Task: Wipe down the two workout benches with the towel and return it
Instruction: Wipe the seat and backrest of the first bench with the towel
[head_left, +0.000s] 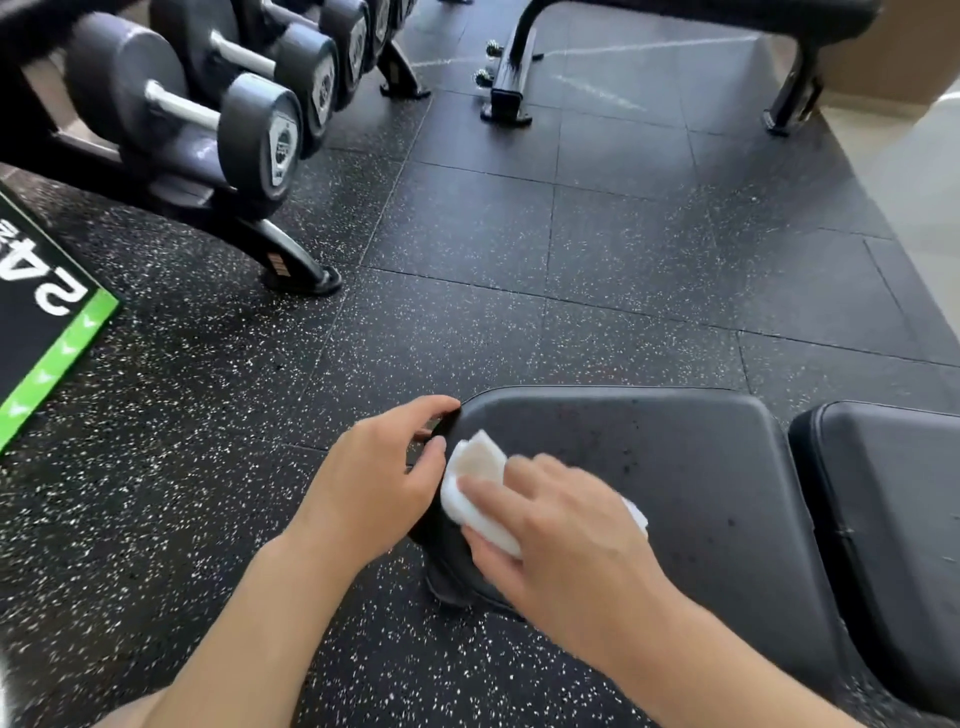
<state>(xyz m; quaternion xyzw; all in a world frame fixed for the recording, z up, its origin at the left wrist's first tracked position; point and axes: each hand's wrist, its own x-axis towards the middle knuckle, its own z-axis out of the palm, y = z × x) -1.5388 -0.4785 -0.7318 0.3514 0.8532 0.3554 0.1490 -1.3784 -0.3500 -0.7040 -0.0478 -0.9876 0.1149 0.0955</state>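
Right hand (566, 540) presses towel (478, 483) on bench pad (675, 467), left hand (374, 478) grasping its edge

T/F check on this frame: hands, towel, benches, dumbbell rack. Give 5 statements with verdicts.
1. The right hand presses the white towel on the near bench pad. True.
2. The left hand holds a dumbbell. False: it grips the pad's edge.
3. The dumbbell rack stands at upper left. True.
4. The towel lies on the floor. False: it is on the pad, under the right hand.
5. A second bench stands farther off, at the top. True.
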